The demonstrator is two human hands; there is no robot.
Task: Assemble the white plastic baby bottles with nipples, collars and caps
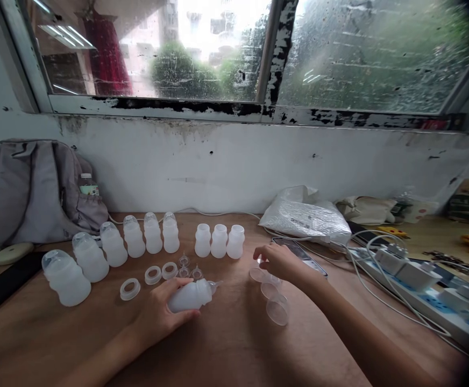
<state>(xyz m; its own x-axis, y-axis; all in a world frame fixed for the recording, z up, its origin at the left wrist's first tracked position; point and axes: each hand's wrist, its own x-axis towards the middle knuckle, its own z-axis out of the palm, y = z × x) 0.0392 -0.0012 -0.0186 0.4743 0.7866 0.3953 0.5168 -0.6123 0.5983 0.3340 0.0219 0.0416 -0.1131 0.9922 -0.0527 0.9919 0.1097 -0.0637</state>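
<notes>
My left hand (165,309) is wrapped round a white baby bottle (190,296), tipped on its side with its mouth to the right. A clear nipple (215,286) sits at that mouth. To the right, my right hand (277,260) bends down over the clear dome caps (278,310) lying in a row on the table. Its fingertips are curled together, and what is between them is hidden. Beyond my left hand lie white collar rings (130,289) and loose clear nipples (196,273). Three uncapped bottles (219,241) stand upright behind them.
Several capped bottles (113,244) stand in a curved row at the left, before a grey backpack (36,188). A phone (303,256), a bubble-wrap bag (307,215) and a power strip (416,290) with tangled cables occupy the right. A wall and window rise behind the table.
</notes>
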